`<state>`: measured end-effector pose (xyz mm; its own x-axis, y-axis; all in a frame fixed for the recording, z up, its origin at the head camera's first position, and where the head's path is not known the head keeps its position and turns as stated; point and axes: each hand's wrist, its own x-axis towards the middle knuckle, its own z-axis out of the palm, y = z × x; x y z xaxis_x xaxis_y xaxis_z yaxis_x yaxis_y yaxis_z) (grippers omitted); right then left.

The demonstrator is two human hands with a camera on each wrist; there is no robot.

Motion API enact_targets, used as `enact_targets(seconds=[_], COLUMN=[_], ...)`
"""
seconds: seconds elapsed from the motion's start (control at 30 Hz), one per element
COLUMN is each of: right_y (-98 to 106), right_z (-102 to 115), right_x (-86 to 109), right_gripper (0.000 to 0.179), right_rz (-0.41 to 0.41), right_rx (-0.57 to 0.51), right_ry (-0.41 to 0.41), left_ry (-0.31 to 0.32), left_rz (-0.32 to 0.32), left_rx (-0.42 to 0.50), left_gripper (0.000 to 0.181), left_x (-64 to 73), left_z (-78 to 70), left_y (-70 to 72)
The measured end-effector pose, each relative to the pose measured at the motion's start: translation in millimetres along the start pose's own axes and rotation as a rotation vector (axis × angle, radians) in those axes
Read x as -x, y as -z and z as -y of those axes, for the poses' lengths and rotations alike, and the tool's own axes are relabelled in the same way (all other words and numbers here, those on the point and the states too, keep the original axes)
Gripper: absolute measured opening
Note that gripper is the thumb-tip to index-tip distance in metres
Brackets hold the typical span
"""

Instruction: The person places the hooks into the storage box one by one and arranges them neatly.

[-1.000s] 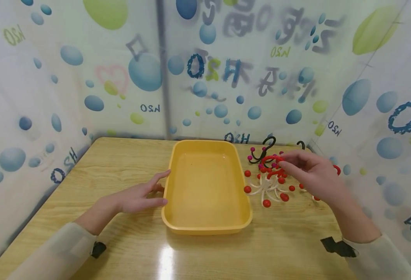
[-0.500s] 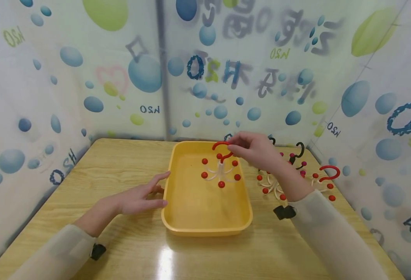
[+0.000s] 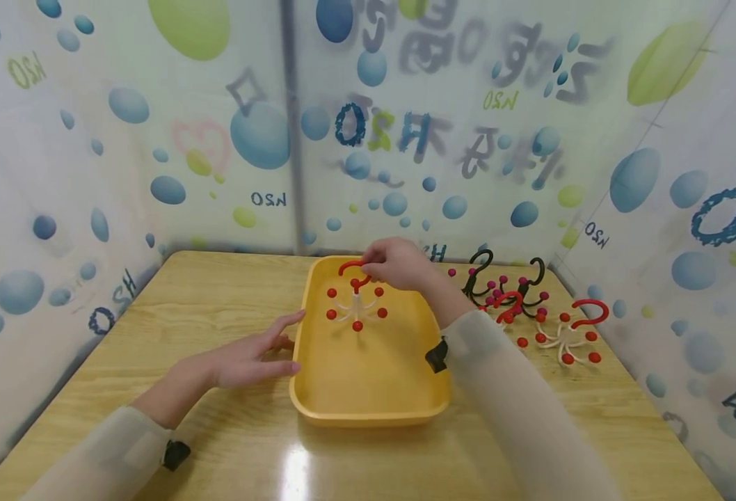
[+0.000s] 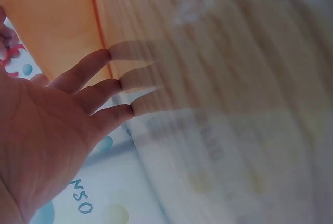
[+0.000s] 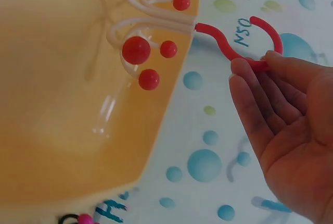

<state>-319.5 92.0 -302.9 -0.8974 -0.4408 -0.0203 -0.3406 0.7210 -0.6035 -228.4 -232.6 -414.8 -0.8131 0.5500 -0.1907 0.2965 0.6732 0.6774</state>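
My right hand (image 3: 399, 264) pinches the red curved top of a claw-shaped multi-arm hanging hook (image 3: 357, 304). Its white arms fan out below and end in red balls. It hangs over the far half of a yellow plastic basin (image 3: 374, 419), and in the right wrist view thumb and fingertips meet on the red hook part (image 5: 221, 41). At the basin's left side rests my left hand (image 3: 252, 358), fingers spread and fairly straight; the left wrist view shows its fingertips by the basin's wall (image 4: 57, 10).
To the right of the basin stand two black hanging hooks with magenta balls, one (image 3: 471, 282) left of the other (image 3: 522, 287). In front are a white one with red balls (image 3: 566, 339) and another (image 3: 508, 303) partly behind my right sleeve. A patterned curtain (image 3: 218, 139) encloses the wooden table (image 3: 230, 431).
My right hand has carried the red-topped hanging hook leftward from the group at the right to over the basin. The left hand has stayed at the basin's side.
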Motion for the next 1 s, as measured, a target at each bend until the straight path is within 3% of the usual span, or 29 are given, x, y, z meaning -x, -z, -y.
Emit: enact_targets(seconds=[0.2, 0.4, 0.6, 0.77, 1.0], right_y=[-18, -31, -40, -47, -49], right_z=[-2, -4, -13, -24, -20], right_x=[-24.1, -37.0, -37.4, -36.2, -36.1], right_gripper=[0.02, 0.022, 0.015, 0.008, 0.008], right_rz=[-0.02, -0.091, -0.194, -0.261, -0.257], right_rx=[-0.015, -0.022, -0.053, -0.061, -0.036], right_ry=[-0.008, -0.053, -0.062, -0.069, -0.084], left_ry=[-0.007, -0.01, -0.038, -0.074, -0.083], left_rz=[0.001, 0.007, -0.009, -0.011, -0.014], left_rx=[0.008, 0.03, 0.056, 0.146, 0.204], left_gripper=[0.096, 0.096, 0.096, 0.097, 0.099], left_x=[-1.0, 0.4, 2.7, 2.0, -1.3], left_z=[0.6, 0.3, 0.1, 1.8, 6.3], left_y=[-0.7, -0.4, -1.3, -3.1, -2.3])
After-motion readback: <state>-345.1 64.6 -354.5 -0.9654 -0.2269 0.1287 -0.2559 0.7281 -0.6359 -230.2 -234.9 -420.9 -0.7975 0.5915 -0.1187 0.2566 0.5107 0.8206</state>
